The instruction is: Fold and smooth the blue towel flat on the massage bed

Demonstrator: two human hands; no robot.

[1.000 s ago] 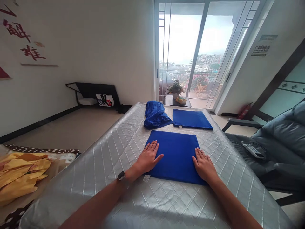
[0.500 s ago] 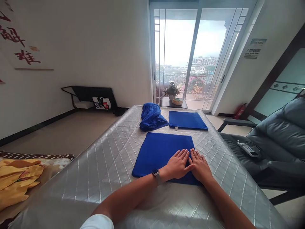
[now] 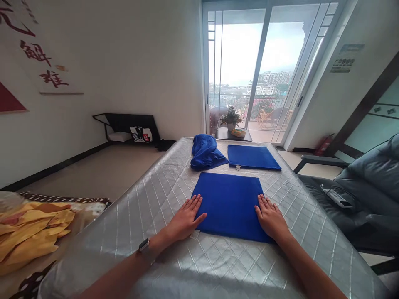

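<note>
A folded blue cloth (image 3: 230, 205) lies flat on the silver quilted table cover (image 3: 149, 195) in front of me. My left hand (image 3: 187, 216) rests open along its left edge, fingers stretched forward and thumb reaching over the cloth. At the opposite edge my right hand (image 3: 270, 216) lies flat and open, fingertips touching the border. Beyond it sits a second folded blue cloth (image 3: 254, 157) with a small white tag at its near edge. To the left of that one, a crumpled blue cloth (image 3: 205, 153) is bunched up in a loose heap.
A dark armchair (image 3: 370, 182) bearing a white power strip (image 3: 338, 197) stands on the right. Yellow fabric (image 3: 31, 232) lies at lower left. Past the table's far end, a potted plant (image 3: 231, 118) stands on a small table by the glass sliding door (image 3: 237, 54).
My left hand has slid left across the cloth, from beside my right hand to the left edge. My right hand stays at the right edge. The view has turned slightly left.
</note>
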